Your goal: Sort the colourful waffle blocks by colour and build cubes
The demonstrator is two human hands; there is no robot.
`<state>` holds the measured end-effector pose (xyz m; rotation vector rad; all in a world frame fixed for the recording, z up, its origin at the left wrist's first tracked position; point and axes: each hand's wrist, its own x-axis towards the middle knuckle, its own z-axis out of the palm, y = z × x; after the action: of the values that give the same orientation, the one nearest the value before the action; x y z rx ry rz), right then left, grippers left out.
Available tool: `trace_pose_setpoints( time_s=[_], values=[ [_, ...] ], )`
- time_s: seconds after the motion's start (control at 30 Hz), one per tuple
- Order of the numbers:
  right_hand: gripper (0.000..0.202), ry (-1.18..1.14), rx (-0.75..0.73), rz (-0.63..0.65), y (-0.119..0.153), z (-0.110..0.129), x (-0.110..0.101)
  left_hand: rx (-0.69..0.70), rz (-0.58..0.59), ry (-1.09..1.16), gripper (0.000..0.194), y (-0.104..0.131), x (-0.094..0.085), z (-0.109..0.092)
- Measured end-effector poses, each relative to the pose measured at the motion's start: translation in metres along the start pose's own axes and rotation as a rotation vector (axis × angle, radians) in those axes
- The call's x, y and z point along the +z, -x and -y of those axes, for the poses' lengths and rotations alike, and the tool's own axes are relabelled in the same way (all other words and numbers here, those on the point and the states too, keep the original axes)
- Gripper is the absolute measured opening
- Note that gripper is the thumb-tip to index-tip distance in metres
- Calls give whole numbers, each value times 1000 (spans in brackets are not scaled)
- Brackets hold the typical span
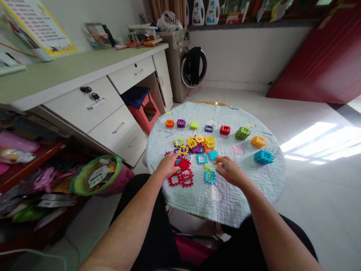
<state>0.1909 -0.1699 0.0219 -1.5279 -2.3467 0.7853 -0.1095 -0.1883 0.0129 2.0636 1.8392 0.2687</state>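
Observation:
On the cloth-covered round table (222,205), my left hand (168,165) is at the left of a loose pile. A small blue notched building tile (178,161) shows between its thumb and fingers, above red notched tiles (186,177). My right hand (229,171) has thumb and fingers bent around an orange notched tile (219,161), mostly hidden by the fingers. Between the hands lie blue window tiles (202,159) and a light green piece (208,168). Yellow tiles (192,142) and purple tiles (197,149) overlap just beyond.
Along the table's far side stand sorted stacks, including orange (169,123), purple (181,123), red (225,130), green (243,133) and blue (263,157). A bin (113,184) stands left of my leg. Beyond are a white desk (113,116), pink stool (145,113) and washing machine (177,64).

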Motion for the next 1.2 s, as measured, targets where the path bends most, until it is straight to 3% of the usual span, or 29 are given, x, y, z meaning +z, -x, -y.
trace_pose_setpoints(
  time_s=[0.1,0.23,0.4,0.57,0.7,0.8,1.03,1.2],
  values=[
    [23,-14,0,11,0,1,-1,43,-5,115,50,-7,2,-9],
    [25,-26,7,38,0,1,-3,59,-15,175,27,-14,1,-8],
    [25,-35,21,36,0,1,-4,154,-42,58,31,-24,-3,-9],
    [25,-46,29,39,-2,0,-3,149,-187,8,32,-49,-2,-37],
    [25,-55,39,45,-4,-1,-3,171,-167,-64,68,-81,20,-55],
    [24,-60,39,40,-5,-1,-4,143,-86,-111,76,-97,34,-58],
    [26,-60,58,33,-7,0,-7,263,35,-83,39,-100,21,-50],
    [27,-55,64,35,-8,-1,-6,231,0,124,31,-98,14,-39]
  ],
)
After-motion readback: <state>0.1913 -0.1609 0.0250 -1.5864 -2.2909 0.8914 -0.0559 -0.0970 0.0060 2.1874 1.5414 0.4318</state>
